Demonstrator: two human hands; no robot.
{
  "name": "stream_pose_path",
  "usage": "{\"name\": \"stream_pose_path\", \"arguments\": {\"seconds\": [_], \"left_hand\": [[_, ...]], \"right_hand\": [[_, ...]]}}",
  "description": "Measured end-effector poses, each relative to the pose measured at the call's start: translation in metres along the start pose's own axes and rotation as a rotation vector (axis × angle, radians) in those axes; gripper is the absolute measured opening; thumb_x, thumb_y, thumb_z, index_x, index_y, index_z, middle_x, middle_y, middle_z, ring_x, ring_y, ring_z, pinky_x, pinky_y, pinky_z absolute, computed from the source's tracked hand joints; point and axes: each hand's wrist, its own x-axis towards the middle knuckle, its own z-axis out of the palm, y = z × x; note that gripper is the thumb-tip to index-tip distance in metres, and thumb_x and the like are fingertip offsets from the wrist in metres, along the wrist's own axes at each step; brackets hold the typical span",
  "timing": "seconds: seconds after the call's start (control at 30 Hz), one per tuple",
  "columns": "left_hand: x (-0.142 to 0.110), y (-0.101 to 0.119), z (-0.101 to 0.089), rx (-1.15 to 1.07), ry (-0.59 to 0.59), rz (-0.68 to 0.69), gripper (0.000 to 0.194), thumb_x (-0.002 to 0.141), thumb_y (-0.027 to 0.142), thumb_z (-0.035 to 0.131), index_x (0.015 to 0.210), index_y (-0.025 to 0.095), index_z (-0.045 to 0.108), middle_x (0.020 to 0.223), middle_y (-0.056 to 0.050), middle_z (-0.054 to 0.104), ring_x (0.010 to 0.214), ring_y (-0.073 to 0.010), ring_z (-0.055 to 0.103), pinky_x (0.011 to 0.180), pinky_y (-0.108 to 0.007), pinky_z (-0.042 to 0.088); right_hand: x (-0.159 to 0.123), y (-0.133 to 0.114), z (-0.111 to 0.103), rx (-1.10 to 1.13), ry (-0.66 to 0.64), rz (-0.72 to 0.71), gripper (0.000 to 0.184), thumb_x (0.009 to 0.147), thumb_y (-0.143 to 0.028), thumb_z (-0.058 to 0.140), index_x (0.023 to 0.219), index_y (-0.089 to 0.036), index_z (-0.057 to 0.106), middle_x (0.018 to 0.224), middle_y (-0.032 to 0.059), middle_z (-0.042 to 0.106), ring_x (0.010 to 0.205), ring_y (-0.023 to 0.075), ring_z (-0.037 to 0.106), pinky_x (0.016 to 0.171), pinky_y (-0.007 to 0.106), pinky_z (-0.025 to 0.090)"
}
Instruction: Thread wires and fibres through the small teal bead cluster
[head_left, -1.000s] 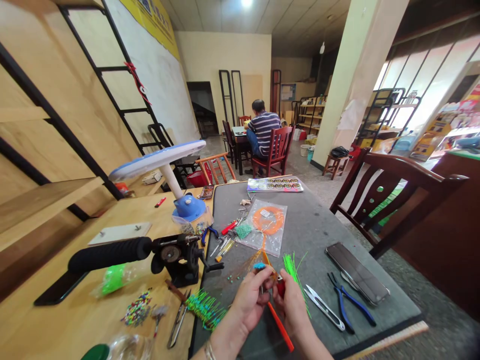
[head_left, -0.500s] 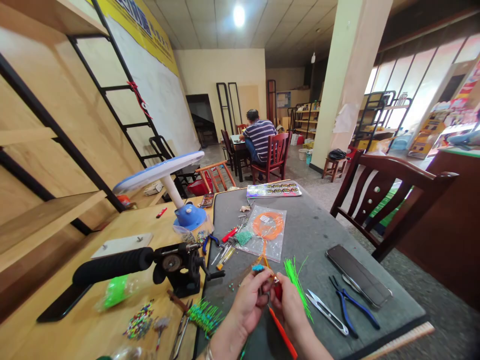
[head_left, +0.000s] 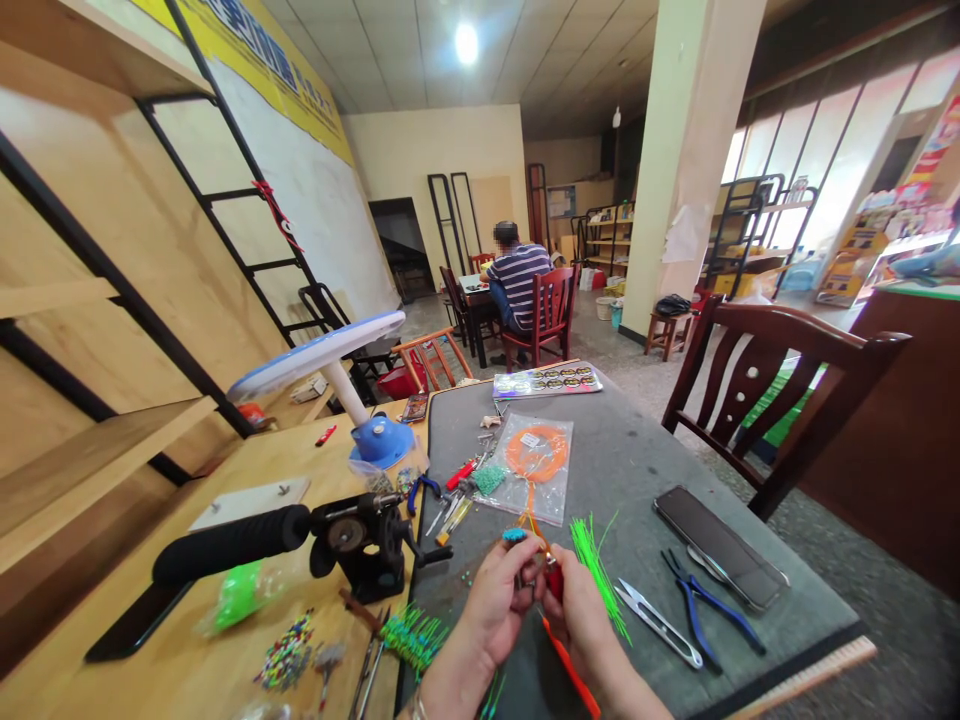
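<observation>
My left hand [head_left: 499, 590] is closed, its thumb and fingertips pinching the end of an orange line [head_left: 532, 518]. A small clump of bright blue pieces [head_left: 514, 536] shows just above those fingertips. Close beside it, my right hand [head_left: 583, 600] wraps around a small red object with a shiny top [head_left: 554, 577], which looks like a lighter. The line runs up to an orange coil [head_left: 538, 452] lying on a clear plastic bag [head_left: 556, 505]. Below the hands lies a flat orange-red strip [head_left: 574, 670]. The fingers partly hide what they grip.
Right of my hands lie green strands [head_left: 596, 570], thread snips [head_left: 660, 620], blue-handled pliers [head_left: 701, 615] and a phone [head_left: 720, 545]. A hand-cranked vise [head_left: 360, 550], a blue-based lamp [head_left: 381, 442] and loose beads [head_left: 285, 650] stand left. A person [head_left: 519, 285] sits farther back.
The view has shifted slightly. Both hands stay together in nearly the same pose, with their grips unchanged.
</observation>
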Motion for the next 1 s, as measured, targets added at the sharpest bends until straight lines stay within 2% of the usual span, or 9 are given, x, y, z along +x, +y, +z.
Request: {"name": "stream_pose_path", "arguments": {"seconds": [0.2, 0.7, 1.0], "left_hand": [[-0.0011, 0.0017, 0.0019, 0.028, 0.006, 0.016, 0.041, 0.051, 0.038, 0.083, 0.069, 0.012, 0.057, 0.046, 0.008, 0.042, 0.037, -0.0009, 0.036, 0.038, -0.014, 0.010], [-0.0008, 0.0016, 0.0016, 0.051, 0.040, 0.031, 0.042, 0.049, 0.039, 0.084, 0.069, 0.013, 0.058, 0.047, 0.008, 0.042, 0.038, -0.0009, 0.036, 0.038, -0.014, 0.014], [0.0001, 0.0012, -0.0001, 0.052, 0.030, 0.020, 0.041, 0.050, 0.039, 0.083, 0.069, 0.013, 0.057, 0.047, 0.008, 0.042, 0.037, -0.0007, 0.035, 0.038, -0.014, 0.010]], "right_hand": [[-0.0036, -0.0053, 0.0022, 0.001, 0.020, 0.001, 0.053, 0.081, -0.057, 0.033, 0.044, -0.021, 0.047, 0.033, -0.0084, 0.025, 0.032, 0.0067, 0.013, 0.036, 0.024, 0.011], [0.0046, 0.0013, -0.0001, -0.020, -0.004, 0.044, 0.054, 0.080, -0.062, 0.031, 0.051, -0.020, 0.049, 0.033, -0.0089, 0.026, 0.031, 0.0064, 0.015, 0.033, 0.021, 0.012], [0.0021, -0.0001, 0.0007, 0.009, -0.003, 0.052, 0.053, 0.081, -0.060, 0.032, 0.048, -0.020, 0.047, 0.033, -0.0091, 0.025, 0.031, 0.0054, 0.012, 0.035, 0.022, 0.009]]}}
